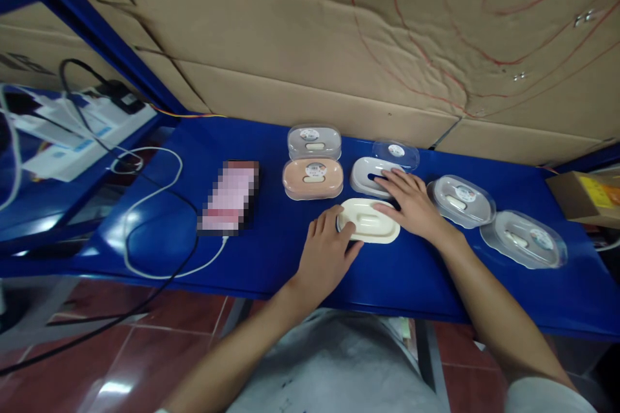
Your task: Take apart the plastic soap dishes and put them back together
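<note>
A shallow cream oval dish (371, 221) with a raised middle lies on the blue table in front of me. My left hand (324, 248) is closed around its left end, fingers at the far edge and thumb on the near side. Just behind it rests a white oval tray (363, 174) with a slot in its middle. My right hand (411, 200) lies over the right part of that tray, fingers stretched out, thumb at the cream dish's far edge. A clear oval lid (400, 153) with a round sticker lies behind the tray.
Closed oval boxes stand around: grey (295, 143) and peach (298, 188) at left, two more grey (440, 200) (537, 255) at right. Farther left are a phone (230, 197), a white cable (126, 226) and a power strip (62, 161). Cardboard (290, 45) walls the back.
</note>
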Demonstrator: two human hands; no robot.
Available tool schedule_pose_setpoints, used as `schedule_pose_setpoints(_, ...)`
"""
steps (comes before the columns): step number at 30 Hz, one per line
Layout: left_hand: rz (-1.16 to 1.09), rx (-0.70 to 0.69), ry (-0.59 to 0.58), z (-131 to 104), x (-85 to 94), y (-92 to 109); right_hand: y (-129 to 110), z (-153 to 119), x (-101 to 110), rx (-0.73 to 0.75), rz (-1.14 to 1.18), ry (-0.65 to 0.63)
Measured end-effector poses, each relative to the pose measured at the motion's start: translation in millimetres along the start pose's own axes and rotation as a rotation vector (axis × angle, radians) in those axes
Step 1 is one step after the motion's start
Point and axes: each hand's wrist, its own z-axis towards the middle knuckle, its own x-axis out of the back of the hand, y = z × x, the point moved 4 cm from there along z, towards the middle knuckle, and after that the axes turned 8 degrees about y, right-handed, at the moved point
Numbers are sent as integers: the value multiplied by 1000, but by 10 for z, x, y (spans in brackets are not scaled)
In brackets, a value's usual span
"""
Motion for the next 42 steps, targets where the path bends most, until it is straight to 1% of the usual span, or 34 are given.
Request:
schedule_pose_setpoints(2,-59,28,27,-53,-18,-38,-28,-32,-14,30,11,-3)
schedule_pose_setpoints(6,-237,105,51,-83,-34,-112,-111,-37,22,45,101,60)
schedule_pose_setpoints(9,-445,159,63,-68,1,-150,-140,-12,71,14,206,94)
schedule_pose_setpoints(11,-596,203,83,-73,36,-177,-124,2,95,-13,288,95)
schedule_pose_setpoints(13,-761,290,116,-101,62,-215,-93,6,102,-27,333,84)
schedule_pose_setpoints(14,-862,355,130,-124,65,-236,-78,4,99,-26,321,76)
schedule_pose_setpoints(17,-1203,576,125,-207,28,-267,-58,-11,82,-12,171,68)
schedule_pose_setpoints(19,-1347,684,123,-251,-8,-264,-80,-23,104,-24,79,105)
schedule_pose_setpoints(22,-1432,750,187,-281,-57,-259,-212,-62,218,-42,79,211)
schedule_pose_setpoints(24,-1463,758,235,-284,-93,-253,-375,-114,297,0,158,229)
schedule_pose_setpoints(27,-1472,756,301,-288,-124,-249,-651,-219,366,129,286,179)
schedule_pose_setpoints(30,-1494,789,316,-301,-124,-257,-842,-296,372,248,337,117)
schedule_pose_setpoints(32,-1544,832,305,-311,-110,-267,-901,-309,345,289,345,67)
schedule_pose_setpoints(36,-1660,935,300,-321,-75,-278,-943,-296,272,283,346,11)
schedule_pose_setpoints(39,-1712,989,274,-331,-76,-249,-999,-299,214,298,269,32)
schedule_pose_setpoints(42,-1767,994,284,-349,-85,-217,-1055,-322,155,343,187,92)
